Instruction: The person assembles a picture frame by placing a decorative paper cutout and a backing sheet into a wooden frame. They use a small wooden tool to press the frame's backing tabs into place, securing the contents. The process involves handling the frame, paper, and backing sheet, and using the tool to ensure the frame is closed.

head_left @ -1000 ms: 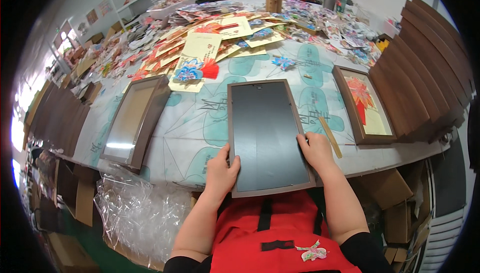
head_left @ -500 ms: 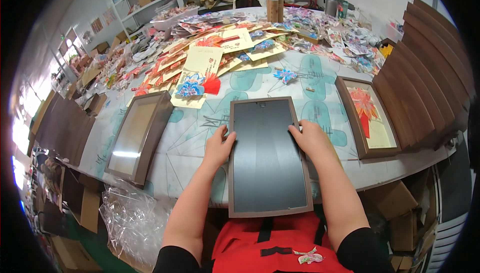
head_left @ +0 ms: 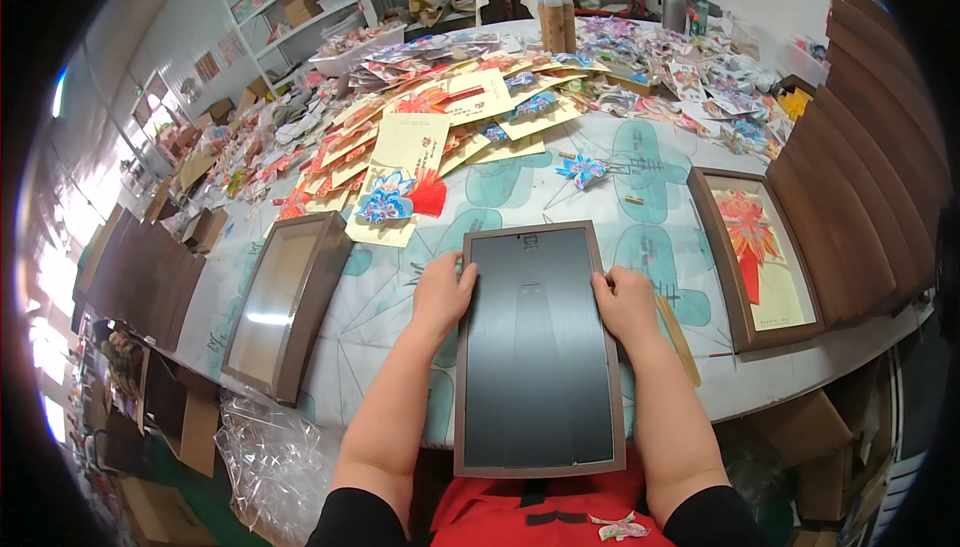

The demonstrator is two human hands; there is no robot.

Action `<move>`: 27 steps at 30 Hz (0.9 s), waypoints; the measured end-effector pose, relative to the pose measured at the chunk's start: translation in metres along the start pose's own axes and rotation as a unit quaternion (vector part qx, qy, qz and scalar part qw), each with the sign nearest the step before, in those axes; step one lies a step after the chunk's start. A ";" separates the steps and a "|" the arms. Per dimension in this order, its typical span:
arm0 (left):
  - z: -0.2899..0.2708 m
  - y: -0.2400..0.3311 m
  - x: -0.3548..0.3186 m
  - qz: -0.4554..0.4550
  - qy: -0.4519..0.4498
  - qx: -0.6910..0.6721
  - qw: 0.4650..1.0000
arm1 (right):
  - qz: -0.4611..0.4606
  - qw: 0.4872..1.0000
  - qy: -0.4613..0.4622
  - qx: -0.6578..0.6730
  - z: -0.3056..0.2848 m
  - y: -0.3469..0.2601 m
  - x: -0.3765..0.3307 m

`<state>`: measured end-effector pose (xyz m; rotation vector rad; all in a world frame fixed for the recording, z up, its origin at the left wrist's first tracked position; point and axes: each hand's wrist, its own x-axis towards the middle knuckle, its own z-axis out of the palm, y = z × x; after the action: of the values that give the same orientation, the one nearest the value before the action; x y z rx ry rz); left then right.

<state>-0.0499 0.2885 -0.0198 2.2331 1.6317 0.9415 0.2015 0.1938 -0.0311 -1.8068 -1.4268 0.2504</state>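
A brown picture frame (head_left: 540, 367) with its black backing facing up lies in front of me, its near end over the table's front edge. My left hand (head_left: 444, 294) grips its left side near the far end, thumb on the rim. My right hand (head_left: 627, 305) closes on the opposite side at about the same height. To the left lies a glazed box frame (head_left: 285, 307), light shining off its glass. On the right, another box frame (head_left: 760, 252) holds a red paper flower with a tassel on a cream card.
A heap of cream cards (head_left: 400, 162) with paper flowers covers the far middle. A loose blue flower (head_left: 580, 171) lies nearer. Brown frames (head_left: 850, 187) stand stacked at right, more (head_left: 140, 267) at left. A thin yellowish strip (head_left: 680, 342) is beside my right forearm. Clear plastic wrap (head_left: 275, 457) sits below left.
The view has tilted and the frame appears slightly lower. Both hands keep their grip on its sides; my right fingers look more curled. The yellowish strip beside my right forearm shows more.
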 end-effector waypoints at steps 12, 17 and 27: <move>0.047 0.022 0.075 0.082 -0.132 -0.011 0.988 | 0.063 0.994 -0.031 0.085 0.000 0.009 0.000; 0.046 0.009 0.067 0.172 -0.086 0.001 0.981 | 0.048 0.995 -0.034 0.081 0.006 0.014 0.002; -0.056 0.092 -0.151 0.310 -0.295 -0.127 0.895 | 0.030 0.997 -0.015 0.074 0.007 0.025 0.003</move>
<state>-0.0401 0.1067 0.0162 2.5265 0.5099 0.4530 0.2164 0.1987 -0.0522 -1.7330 -1.3401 0.4054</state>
